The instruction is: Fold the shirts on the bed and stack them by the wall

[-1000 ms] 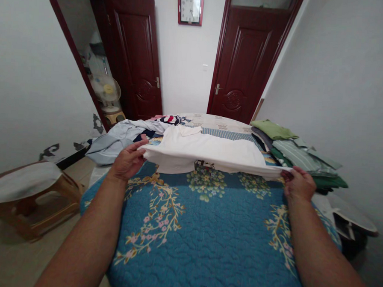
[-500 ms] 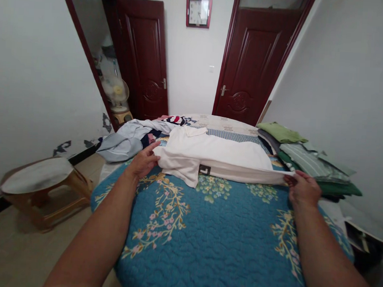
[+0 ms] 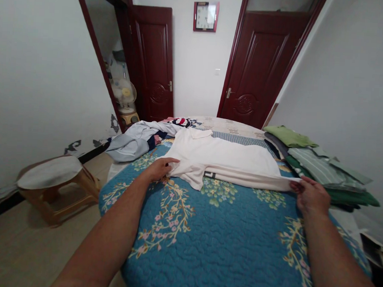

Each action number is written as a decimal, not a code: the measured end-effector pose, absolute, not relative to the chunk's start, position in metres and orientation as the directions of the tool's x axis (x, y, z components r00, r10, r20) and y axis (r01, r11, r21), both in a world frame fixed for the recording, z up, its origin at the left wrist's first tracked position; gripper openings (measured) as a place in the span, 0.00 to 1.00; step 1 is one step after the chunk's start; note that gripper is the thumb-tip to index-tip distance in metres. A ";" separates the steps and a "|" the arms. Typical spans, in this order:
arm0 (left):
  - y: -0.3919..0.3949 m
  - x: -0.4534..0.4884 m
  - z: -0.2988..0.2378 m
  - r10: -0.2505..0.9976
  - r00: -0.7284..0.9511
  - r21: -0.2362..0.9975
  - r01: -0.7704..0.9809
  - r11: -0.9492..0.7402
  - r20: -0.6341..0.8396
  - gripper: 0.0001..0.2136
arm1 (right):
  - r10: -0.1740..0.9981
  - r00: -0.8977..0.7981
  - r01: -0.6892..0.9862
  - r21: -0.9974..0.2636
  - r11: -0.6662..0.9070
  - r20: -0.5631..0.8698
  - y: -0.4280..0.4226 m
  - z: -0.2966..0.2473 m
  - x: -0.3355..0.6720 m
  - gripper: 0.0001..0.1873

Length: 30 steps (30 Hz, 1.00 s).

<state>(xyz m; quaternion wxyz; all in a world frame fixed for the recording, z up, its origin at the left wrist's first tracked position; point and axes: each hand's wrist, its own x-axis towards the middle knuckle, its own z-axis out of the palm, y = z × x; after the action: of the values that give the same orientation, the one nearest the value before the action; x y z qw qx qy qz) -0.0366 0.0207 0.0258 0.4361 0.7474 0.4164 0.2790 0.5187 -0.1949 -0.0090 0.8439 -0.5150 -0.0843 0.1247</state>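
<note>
A white shirt (image 3: 222,160) lies folded lengthwise across the blue floral quilt (image 3: 224,243) of the bed. My left hand (image 3: 158,169) pinches the shirt's left end, by the sleeve, low against the quilt. My right hand (image 3: 310,196) pinches the shirt's right end at the hem, and the cloth is stretched between the two hands. A small dark label (image 3: 210,175) shows at the shirt's near edge.
A stack of folded green and striped clothes (image 3: 318,165) sits at the bed's right side. A heap of loose grey and dark garments (image 3: 137,138) lies at the left. A wooden stool (image 3: 53,183) stands on the floor at left. Two dark red doors, a fan and a wall clock are behind.
Both hands have lowered the shirt from above the bed onto the quilt. The left hand has moved right and down. The view has shifted left.
</note>
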 end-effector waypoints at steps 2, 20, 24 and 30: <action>0.024 -0.039 0.024 0.886 0.463 0.912 0.357 -0.203 0.016 0.22 | 0.272 0.962 -0.094 -0.908 0.409 0.023 -0.195 -0.010 0.519 0.05; 0.017 -0.038 0.028 0.851 0.519 0.997 0.043 0.063 -0.076 0.27 | 0.269 0.963 -0.131 -0.913 0.387 -0.024 -0.195 -0.006 0.517 0.07; 0.020 -0.044 0.028 0.806 0.565 0.983 0.143 0.112 -0.174 0.29 | 0.257 0.966 -0.124 -0.921 0.370 -0.027 -0.195 -0.005 0.517 0.06; 0.033 -0.048 0.041 0.974 0.121 0.911 0.348 -0.222 0.191 0.28 | 0.326 0.944 -0.067 -0.948 0.311 0.041 -0.198 -0.004 0.506 0.15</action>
<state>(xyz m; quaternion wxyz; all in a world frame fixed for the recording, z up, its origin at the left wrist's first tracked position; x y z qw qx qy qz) -0.0481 0.0331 0.0411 0.3653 0.6537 0.5057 0.4284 0.5058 -0.1981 -0.0042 0.8018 -0.5738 -0.1131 0.1226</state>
